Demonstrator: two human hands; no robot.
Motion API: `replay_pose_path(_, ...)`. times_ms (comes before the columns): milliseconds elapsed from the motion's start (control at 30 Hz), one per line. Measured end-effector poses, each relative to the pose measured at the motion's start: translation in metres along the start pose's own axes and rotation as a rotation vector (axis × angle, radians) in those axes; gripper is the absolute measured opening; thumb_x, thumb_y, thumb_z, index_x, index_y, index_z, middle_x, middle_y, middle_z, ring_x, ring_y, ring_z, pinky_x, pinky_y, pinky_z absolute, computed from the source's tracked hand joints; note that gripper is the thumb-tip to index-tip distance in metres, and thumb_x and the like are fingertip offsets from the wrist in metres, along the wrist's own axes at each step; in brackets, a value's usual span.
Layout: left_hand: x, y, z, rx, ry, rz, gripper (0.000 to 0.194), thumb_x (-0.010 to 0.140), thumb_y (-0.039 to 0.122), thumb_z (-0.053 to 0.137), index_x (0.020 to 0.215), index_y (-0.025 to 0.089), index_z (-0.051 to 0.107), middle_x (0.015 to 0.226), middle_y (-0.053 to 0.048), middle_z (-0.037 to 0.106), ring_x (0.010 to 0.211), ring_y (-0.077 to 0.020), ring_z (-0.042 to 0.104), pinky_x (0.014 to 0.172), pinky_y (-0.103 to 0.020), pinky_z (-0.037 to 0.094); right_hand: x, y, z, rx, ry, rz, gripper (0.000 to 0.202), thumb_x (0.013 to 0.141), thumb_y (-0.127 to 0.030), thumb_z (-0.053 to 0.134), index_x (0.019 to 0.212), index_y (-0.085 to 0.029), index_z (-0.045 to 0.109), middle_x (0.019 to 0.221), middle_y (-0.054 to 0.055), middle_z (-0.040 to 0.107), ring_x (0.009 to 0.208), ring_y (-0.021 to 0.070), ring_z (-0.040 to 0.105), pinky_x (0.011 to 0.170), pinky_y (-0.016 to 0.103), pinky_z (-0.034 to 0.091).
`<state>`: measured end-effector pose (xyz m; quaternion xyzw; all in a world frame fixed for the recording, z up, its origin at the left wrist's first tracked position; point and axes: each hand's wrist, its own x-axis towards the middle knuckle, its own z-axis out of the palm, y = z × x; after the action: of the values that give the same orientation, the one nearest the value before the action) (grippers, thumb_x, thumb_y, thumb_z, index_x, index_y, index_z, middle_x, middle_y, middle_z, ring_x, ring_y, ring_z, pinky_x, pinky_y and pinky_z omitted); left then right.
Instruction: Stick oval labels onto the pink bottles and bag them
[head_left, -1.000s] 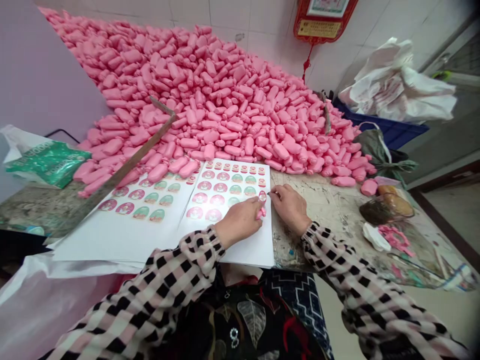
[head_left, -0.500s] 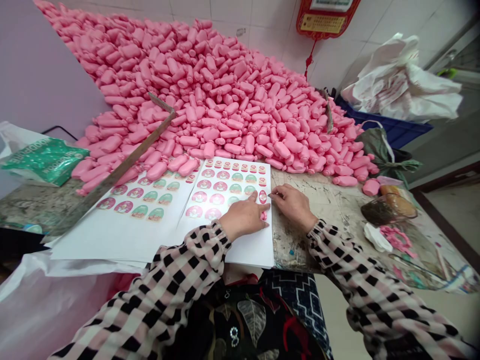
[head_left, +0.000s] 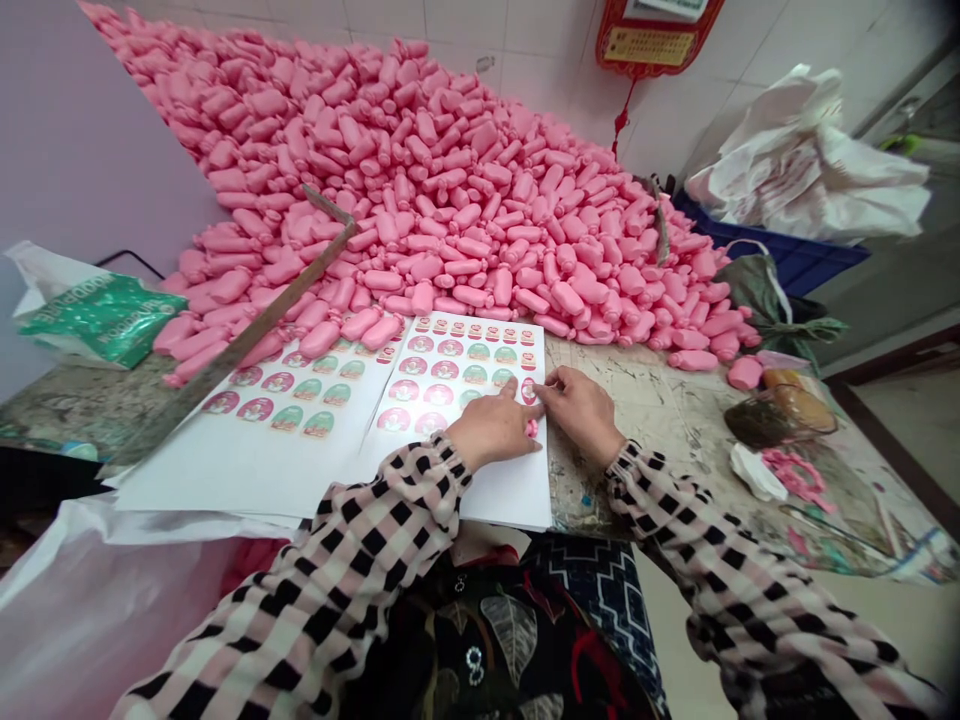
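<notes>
Left hand: the left hand [head_left: 491, 432] lies knuckles-up on the sticker sheet [head_left: 457, 400], forefinger stretched toward the sheet's right edge, the other fingers curled around a small pink bottle [head_left: 532, 429] whose end peeps out beside the thumb.
Right hand: the right hand [head_left: 581, 408] rests on the table [head_left: 652, 400] just off the sheet, thumb and forefinger pinched together at the red sticker [head_left: 529, 388] on the sheet's edge; whether the sticker is already lifted cannot be told.
Change: a second ago the left forefinger was tucked in and the bottle stood higher in the hand; now the finger is out flat on the sheet and the bottle sits lower, against the paper. The right fingertips have closed in from a small gap to touch the sticker.
Meaning: as a judgement, the left hand is pinning the sheet while the right picks at the sticker's edge, so peeling looks to be starting.
Sheet: most of the near rows are bare; stickers remain in the far rows.
Around: a second sheet [head_left: 296, 400] lies to the left, a pink bottle heap [head_left: 450, 190] behind, a wooden slat [head_left: 247, 340] leaning across it.
</notes>
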<state>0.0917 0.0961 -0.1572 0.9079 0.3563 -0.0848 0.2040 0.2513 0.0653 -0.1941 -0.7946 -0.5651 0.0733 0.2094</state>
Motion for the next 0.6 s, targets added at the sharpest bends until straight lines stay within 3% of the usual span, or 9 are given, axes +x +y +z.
replay_pose_path(333,0.000,0.004,-0.005,-0.004,-0.003,-0.019,0.052,0.071,0.052,0.056,0.118,0.029,0.055,0.143,-0.012,0.033,0.107,-0.0340,0.054,0.084,-0.044,0.045,-0.002,-0.030,-0.014,-0.328,0.072,-0.184,0.020,0.083,-0.036,0.051,0.075,-0.021,0.061,0.081,0.002,0.060,0.072,0.0157,0.053,0.056,0.028,0.027)
replay_pose_path(600,0.000,0.003,-0.004,-0.025,0.003,0.001,0.049,0.070,0.052,0.056,0.115,0.031,0.058,0.145,-0.010,0.030,0.110,-0.0357,0.052,0.085,-0.045,0.043,-0.001,-0.026,-0.013,-0.221,0.075,-0.128,0.019,0.081,-0.037,0.054,0.072,-0.021,0.060,0.081,0.002,0.061,0.071,0.0160,0.053,0.056,0.027,0.026)
